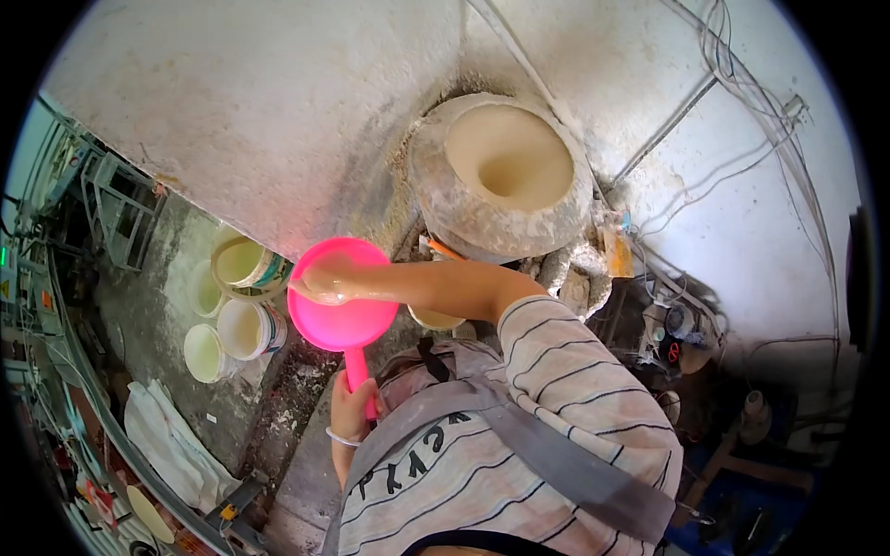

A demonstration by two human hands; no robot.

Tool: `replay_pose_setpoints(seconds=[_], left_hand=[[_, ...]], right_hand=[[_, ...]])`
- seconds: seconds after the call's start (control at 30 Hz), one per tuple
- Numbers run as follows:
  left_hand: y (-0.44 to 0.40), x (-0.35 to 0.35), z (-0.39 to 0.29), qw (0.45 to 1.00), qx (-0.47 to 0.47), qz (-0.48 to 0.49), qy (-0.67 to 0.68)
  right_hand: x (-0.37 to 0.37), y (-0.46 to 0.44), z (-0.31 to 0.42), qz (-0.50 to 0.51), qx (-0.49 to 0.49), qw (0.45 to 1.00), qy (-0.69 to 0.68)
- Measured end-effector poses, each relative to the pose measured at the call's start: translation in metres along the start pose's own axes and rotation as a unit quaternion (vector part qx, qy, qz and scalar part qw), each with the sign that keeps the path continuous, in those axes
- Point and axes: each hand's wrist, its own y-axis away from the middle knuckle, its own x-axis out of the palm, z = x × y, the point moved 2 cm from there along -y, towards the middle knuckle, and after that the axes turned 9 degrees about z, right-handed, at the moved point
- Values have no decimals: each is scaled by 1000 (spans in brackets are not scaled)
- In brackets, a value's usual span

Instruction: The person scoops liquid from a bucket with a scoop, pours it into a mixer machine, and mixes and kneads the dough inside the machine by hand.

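Note:
A bright pink plastic dipper [348, 320] is held in front of my body, its round bowl facing up. My left hand [350, 408], with a white band at the wrist, is closed around its handle. My right hand [326, 281] reaches across and sits inside the bowl, by the left rim. It looks wet, and its fingers are foreshortened and hard to make out. Ahead stands a big crusted round vat [436, 190] of cream-coloured liquid, with a funnel-shaped hollow in its surface. Part of a small tub [436, 320] of pale liquid shows beneath my right forearm.
Several buckets stand left of the dipper, including a white one [269, 332] with pale contents. A white sack [167, 435] lies on the floor, and a metal frame [120, 213] stands behind. Cables [779, 120] hang on the right wall; rubble [575, 287] lies below the vat.

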Motion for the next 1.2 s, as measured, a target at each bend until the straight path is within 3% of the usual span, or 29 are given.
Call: replay_pose_setpoints(seconds=[0.03,0.17,0.27,0.43,0.53,0.63,0.73,0.83,0.93,0.97,1.0,1.03,1.07,1.13,1.2], left_hand=[[-1,-1,1,1000,3,-5,2],[-5,-2,1,1000,8,-3,17],[-5,2,-4,1000,8,-7,28],[-9,3,-2,1000,21,-13,2],[-13,4,-3,1000,21,-11,-5],[-17,15,-10,1000,10,-3,-6],[-23,25,-17,1000,-3,11,1],[-31,36,-19,1000,-12,17,12],[-38,50,-21,1000,-14,16,21],[-41,54,-19,1000,-13,15,15],[-46,59,-17,1000,-11,13,10],[-49,66,-18,1000,-13,13,14],[-50,75,-22,1000,-15,13,19],[-57,89,-25,999,-13,16,27],[-61,104,-25,999,-11,-3,52]], right_hand=[[-5,1,-2,25,-7,995,98],[62,-12,-39,45,46,992,-111],[45,-1,-30,64,46,982,-172],[41,-1,-42,-72,132,950,-272],[48,1,-47,80,44,993,-79],[-3,30,-32,98,9,977,-189],[3,45,-53,-124,-155,980,30],[-41,107,-83,-287,-217,933,-20],[-60,156,-184,-313,-15,938,-148],[-69,183,-208,-362,72,925,-86],[-37,183,-306,-333,141,927,101],[-66,211,-301,-91,354,930,36],[-34,228,-370,-144,330,932,43],[-47,263,-388,-74,405,906,99],[-47,265,-432,-74,448,890,28]])
